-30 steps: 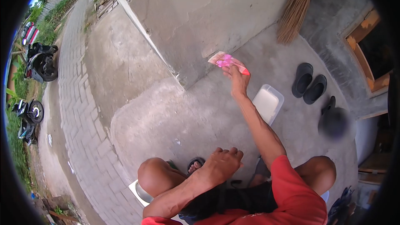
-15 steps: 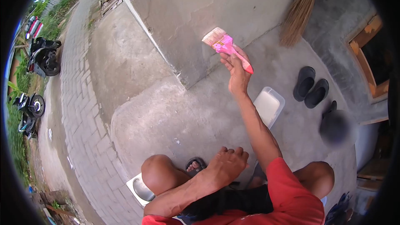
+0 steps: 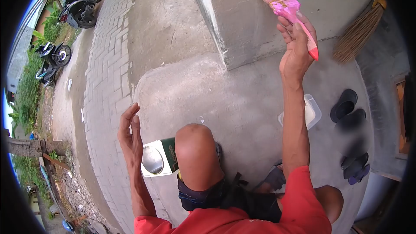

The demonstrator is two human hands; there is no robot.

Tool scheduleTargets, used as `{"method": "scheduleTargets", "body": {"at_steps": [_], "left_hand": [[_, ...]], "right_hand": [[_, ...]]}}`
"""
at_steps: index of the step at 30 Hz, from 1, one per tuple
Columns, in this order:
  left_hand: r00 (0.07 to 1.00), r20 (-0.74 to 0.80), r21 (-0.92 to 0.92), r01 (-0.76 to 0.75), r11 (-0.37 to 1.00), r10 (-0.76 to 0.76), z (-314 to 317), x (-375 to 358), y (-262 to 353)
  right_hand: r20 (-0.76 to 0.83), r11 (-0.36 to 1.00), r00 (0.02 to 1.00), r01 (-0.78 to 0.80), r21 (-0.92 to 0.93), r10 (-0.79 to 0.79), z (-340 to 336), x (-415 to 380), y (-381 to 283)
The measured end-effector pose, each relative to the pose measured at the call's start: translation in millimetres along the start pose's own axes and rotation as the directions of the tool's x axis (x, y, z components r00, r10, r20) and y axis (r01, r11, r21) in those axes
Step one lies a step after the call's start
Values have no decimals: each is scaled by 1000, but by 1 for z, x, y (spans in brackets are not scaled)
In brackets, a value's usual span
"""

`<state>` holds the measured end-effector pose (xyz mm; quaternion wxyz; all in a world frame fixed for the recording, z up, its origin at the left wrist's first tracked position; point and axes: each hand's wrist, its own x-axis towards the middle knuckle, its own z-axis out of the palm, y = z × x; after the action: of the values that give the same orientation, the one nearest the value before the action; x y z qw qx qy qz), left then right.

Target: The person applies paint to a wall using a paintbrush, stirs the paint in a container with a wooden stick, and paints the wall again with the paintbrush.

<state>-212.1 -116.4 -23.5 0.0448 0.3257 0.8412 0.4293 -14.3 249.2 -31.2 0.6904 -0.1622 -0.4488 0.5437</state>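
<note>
My right hand (image 3: 298, 52) is wrapped round the handle of a paintbrush (image 3: 286, 6) with pale bristles, a pink-smeared ferrule and a red handle end. The bristles are up by the grey wall (image 3: 247, 21), overlapping it in this view. Raised out to the left, my left hand (image 3: 131, 136) holds nothing, its fingers apart and loosely bent. Just beside it stands a green and white square tin (image 3: 170, 151) with a round opening on top. A clear plastic tub (image 3: 318, 113) with whitish contents is on the floor, partly hidden behind my right forearm.
A straw broom (image 3: 357, 32) leans at the wall on the right. Black clogs (image 3: 344, 105) and other footwear (image 3: 356, 167) lie on the concrete floor. My bent knee (image 3: 197, 151) rises beside the tin. A paved path (image 3: 104, 65) and parked motorbikes (image 3: 80, 11) are at the left.
My left hand has swung from over my lap out to the left and opened up. The view has turned left, showing more of the tin. The brush stays in my right hand by the wall.
</note>
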Motion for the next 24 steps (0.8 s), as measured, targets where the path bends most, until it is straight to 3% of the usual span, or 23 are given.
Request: {"method": "scheduleTargets", "body": {"at_steps": [2, 5, 7, 8, 9, 10, 11, 12, 13, 14, 16, 17, 18, 19, 21, 22, 24], "left_hand": [[995, -63, 57, 78, 995, -75, -20, -9, -64], [982, -34, 362, 185, 914, -185, -56, -29, -154], [921, 4, 466, 342, 816, -388, -86, -67, -228], [864, 2, 480, 440, 759, -503, -97, -92, -268], [782, 128, 309, 553, 774, -610, -106, -118, -296], [678, 184, 176, 689, 703, -711, -105, -142, -307], [582, 191, 38, 801, 598, -791, -96, -163, -292], [570, 274, -76, 815, 574, -774, -88, -176, -288], [689, 364, -206, 716, 667, -627, -86, -192, -290], [794, 340, -77, 558, 826, -504, -81, -192, -281], [870, 334, 53, 366, 929, -362, -74, -198, -266], [823, 246, -264, 566, 781, -512, -72, -202, -263], [723, 222, -558, 644, 524, -654, -69, -202, -261], [727, 244, -553, 648, 524, -642, -65, -200, -245], [737, 146, -267, 672, 691, -660, -61, -191, -206], [747, 169, -264, 663, 701, -642, -60, -188, -211], [754, 99, -260, 649, 715, -649, -64, -191, -222]], "right_hand": [[-1, 999, 999, -46, 14, 46, -13, -11, 18], [-65, 979, 977, -204, -1, 204, -53, -40, 74], [-138, 943, 936, -332, -36, 324, -94, -61, 106], [-178, 918, 907, -395, -50, 381, -110, -68, 115], [-181, 920, 910, -388, -50, 374, -115, -74, 121], [-285, 860, 846, -497, -115, 451, -121, -81, 124], [-386, 788, 773, -594, -163, 503, -122, -78, 126], [-387, 799, 782, -579, -162, 488, -115, -69, 124], [-331, 815, 808, -557, -161, 487, -102, -63, 116], [-270, 828, 831, -537, -161, 487, -88, -58, 107], [-203, 878, 888, -447, -174, 412, -58, -35, 75], [-139, 919, 934, -351, -178, 330, -44, -26, 59], [-151, 921, 935, -345, -182, 320, -34, -21, 45], [-82, 962, 968, -247, -119, 238, -28, -16, 30], [-17, 993, 993, -114, -14, 114, -29, -14, 22], [-18, 996, 996, -87, 29, 87, -36, -19, 30], [-46, 983, 983, -174, 54, 177, -58, -40, 64]]}}
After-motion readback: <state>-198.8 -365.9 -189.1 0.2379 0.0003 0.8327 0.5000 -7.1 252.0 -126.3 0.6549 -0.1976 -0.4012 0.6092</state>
